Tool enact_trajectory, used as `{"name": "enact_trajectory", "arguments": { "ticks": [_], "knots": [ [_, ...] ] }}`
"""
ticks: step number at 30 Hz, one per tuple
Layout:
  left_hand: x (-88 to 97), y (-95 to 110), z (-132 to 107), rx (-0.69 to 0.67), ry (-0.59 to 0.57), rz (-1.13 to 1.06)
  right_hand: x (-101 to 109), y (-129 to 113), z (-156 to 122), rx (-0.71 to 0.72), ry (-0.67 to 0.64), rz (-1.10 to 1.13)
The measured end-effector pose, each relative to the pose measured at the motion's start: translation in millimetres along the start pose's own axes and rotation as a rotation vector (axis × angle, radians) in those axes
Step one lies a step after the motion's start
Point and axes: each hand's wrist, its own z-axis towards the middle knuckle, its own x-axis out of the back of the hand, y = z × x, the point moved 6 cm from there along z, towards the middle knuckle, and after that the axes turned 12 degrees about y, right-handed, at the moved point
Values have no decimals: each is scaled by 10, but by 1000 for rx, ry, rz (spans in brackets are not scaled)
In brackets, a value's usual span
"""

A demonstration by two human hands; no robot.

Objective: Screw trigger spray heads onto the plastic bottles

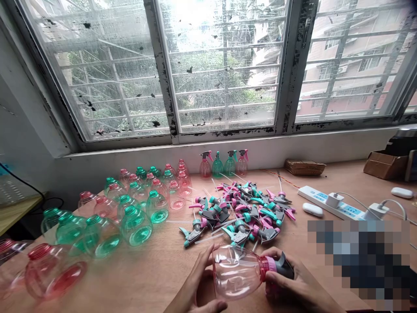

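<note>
A clear pink spray bottle [237,273] lies on its side in the air near the table's front edge, its neck pointing right. My left hand [203,282] cups its base, with the thumb below and the fingers behind. A pink collar and dark grey spray head [284,267] sit on the neck, and my right hand [289,278] is closed around them. The thin tube shows faintly inside the bottle. Just beyond my hands lies a heap of loose pink, teal and grey spray heads [241,208] with white tubes.
Headless pink and green bottles [136,230] stand across the left side of the table [146,278]. Several bottles with spray heads [230,166] stand by the window wall. A power strip [332,203], a white oval device [312,210] and cardboard boxes [384,164] are at the right.
</note>
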Motion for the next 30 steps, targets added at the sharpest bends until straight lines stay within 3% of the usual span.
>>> {"name": "enact_trajectory", "arguments": {
  "ticks": [7, 12, 18, 26, 30],
  "knots": [
    [20, 23, -21, -52, 20, 50, -12, -10, -13, -28, 9, 33],
    [-3, 73, -19, -23, 11, -6, -3, 14, -8, -27, 16, 35],
    [9, -16, -18, 27, -8, -61, -4, 23, 3, 0, -13, 44],
    [48, -50, -24, 31, 9, 75, 19, 47, 18, 1, -17, 52],
    [25, 37, -33, 3, 30, 83, 18, 57, 16, -18, -20, 56]
  ]
}}
